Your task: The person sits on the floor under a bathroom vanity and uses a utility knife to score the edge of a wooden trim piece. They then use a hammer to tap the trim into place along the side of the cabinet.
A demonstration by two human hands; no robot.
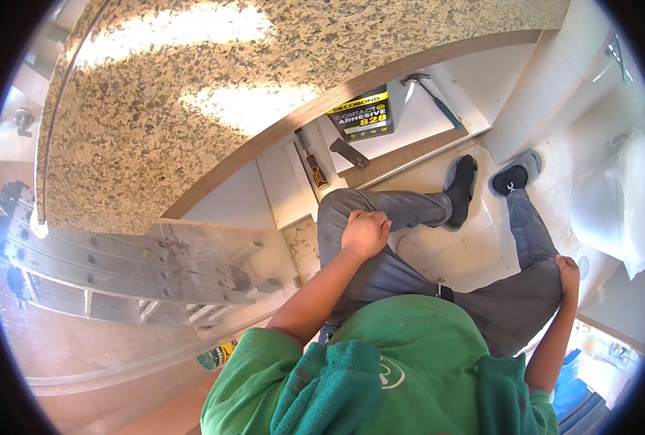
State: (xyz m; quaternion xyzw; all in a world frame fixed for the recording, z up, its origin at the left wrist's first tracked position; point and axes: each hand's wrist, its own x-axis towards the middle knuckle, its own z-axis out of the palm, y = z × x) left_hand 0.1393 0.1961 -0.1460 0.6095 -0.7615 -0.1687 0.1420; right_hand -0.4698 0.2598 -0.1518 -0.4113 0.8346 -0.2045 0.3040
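Observation:
My left hand (366,233) rests on top of my left thigh near the knee. Its fingers are curled in, and nothing shows in them. On my right knee lies my right hand (568,275), fingers draped over the trouser cloth and holding nothing. Ahead of my left knee, in the low cabinet (293,212), is a long thin tool with an orange and black handle (316,172). Beside it is a flat dark brown piece (349,154). Behind that stands a black and yellow adhesive tin (364,116). A hammer (442,103) with a dark green handle lies to its right.
A speckled granite countertop (155,138) with a wooden front edge overhangs the cabinet. An aluminium ladder (119,264) lies at the left. At the right stands a white fixture under clear plastic (616,199). A green and yellow container (217,355) is at the lower left.

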